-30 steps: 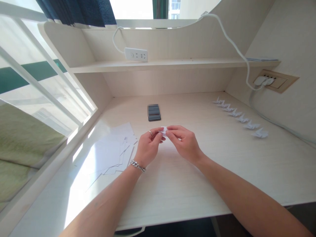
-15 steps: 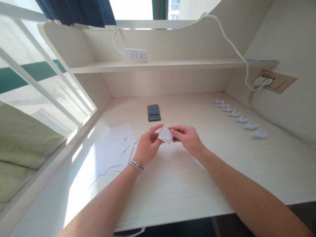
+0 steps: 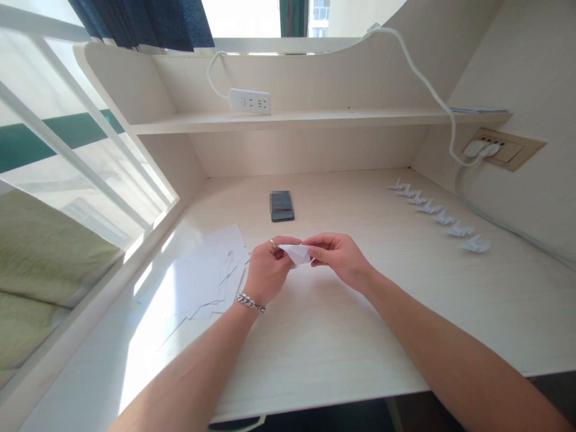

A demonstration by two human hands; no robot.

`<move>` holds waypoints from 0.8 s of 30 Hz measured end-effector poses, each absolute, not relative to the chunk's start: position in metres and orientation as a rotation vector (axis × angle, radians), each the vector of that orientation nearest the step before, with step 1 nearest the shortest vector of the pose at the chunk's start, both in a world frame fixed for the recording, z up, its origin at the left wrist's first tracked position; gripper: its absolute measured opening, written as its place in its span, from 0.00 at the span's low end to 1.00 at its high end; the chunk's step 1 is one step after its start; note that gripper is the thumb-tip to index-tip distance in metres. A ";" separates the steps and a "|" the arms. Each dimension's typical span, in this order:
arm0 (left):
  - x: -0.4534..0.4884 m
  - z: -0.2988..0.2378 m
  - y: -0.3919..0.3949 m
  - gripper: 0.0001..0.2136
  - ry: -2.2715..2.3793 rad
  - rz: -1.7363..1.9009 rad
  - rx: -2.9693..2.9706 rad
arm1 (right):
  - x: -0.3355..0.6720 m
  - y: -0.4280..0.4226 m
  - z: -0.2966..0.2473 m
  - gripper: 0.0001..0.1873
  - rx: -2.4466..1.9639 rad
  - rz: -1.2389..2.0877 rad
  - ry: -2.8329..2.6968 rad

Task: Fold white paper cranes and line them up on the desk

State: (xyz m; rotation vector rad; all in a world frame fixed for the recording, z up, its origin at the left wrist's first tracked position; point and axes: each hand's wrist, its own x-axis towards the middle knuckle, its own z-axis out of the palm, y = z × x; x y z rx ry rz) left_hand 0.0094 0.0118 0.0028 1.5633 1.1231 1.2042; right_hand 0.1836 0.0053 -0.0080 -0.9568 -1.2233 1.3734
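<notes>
A small white folded paper is held just above the pale desk between both hands. My left hand, with a ring and a chain bracelet, pinches its left side. My right hand pinches its right side with thumb and fingers. A loose pile of white paper sheets lies on the desk just left of my left hand.
A dark phone lies beyond the hands. Several folded white paper cranes sit in a row at the right. A white power strip rests on the shelf; its cable runs to a wall socket. Window rails stand at the left.
The paper was opened into a small square between the fingers, then turned flatter into a pointed shape. Both hands stayed at the same spot over the desk.
</notes>
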 end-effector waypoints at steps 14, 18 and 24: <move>0.009 0.007 0.012 0.15 1.085 1.191 1.554 | 0.187 0.006 -0.004 0.15 -1.043 1.500 -1.193; 0.007 0.006 0.017 0.15 0.997 1.302 1.315 | 0.189 0.008 -0.006 0.14 -1.088 1.537 -1.253; 0.002 0.008 0.017 0.12 0.766 1.157 1.122 | 0.189 0.011 -0.007 0.16 -1.078 1.481 -1.154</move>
